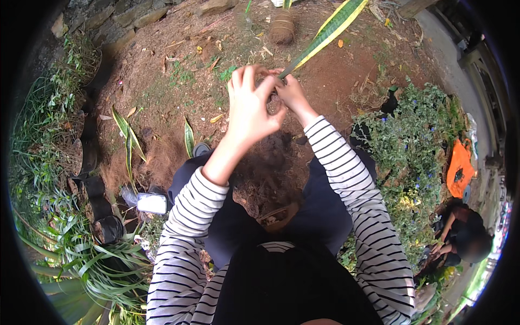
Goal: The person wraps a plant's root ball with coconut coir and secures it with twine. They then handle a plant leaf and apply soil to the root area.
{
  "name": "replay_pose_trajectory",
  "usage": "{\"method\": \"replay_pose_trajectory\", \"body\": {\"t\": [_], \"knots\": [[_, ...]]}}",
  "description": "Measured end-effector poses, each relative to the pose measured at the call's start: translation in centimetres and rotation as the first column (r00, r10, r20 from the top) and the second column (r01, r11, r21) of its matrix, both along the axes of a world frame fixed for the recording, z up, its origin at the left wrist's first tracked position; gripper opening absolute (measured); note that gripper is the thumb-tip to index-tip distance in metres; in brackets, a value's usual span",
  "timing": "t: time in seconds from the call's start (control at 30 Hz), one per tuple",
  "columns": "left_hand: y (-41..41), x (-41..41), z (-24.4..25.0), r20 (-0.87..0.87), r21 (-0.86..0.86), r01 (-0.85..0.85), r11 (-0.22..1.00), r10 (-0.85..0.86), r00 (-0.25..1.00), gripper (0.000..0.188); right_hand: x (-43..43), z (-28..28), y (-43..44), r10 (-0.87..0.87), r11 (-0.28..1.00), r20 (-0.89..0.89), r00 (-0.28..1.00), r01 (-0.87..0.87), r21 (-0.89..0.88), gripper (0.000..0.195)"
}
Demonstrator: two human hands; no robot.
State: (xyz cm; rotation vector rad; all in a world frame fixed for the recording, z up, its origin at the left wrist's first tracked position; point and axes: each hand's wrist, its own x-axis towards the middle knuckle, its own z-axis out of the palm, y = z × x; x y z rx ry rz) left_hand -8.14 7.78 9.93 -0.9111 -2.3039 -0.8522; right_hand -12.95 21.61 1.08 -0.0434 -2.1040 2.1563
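Observation:
My right hand (293,95) is closed around the base of a snake plant leaf (331,34), green with yellow edges, which points up and to the right. My left hand (252,103) is beside it, raised and slightly blurred, with fingers curved and spread; its fingertips come near the leaf's base, and whether they touch it I cannot tell. Below the hands, dark brown fibre (270,166) lies on the ground between my knees. A fibre bundle wound with string (282,30) stands beyond the hands, with a leaf rising from it.
Loose snake plant leaves (129,142) lie by light brown fibre (162,156) at the left, near a phone (151,203). Potted plants (109,229) line the left edge. A bushy blue-flowered plant (406,134), an orange bag (460,168) and another person (467,235) are at the right.

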Motion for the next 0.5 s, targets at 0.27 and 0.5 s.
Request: {"method": "replay_pose_trajectory", "body": {"t": [0.27, 0.5], "knots": [[4.9, 10.9, -3.0, 0.253, 0.093, 0.228, 0.969, -0.245, 0.936, 0.017, -2.5, -3.6, -1.5, -0.416, 0.816, -0.119, 0.901, 0.428, 0.387, 0.022], [1.5, 13.7, -4.2, 0.258, 0.287, 0.366, 0.885, -0.440, 0.860, 0.014, -5.2, -4.6, -1.2, -0.602, 0.723, 0.012, 0.798, 0.539, 0.432, 0.022]]}}
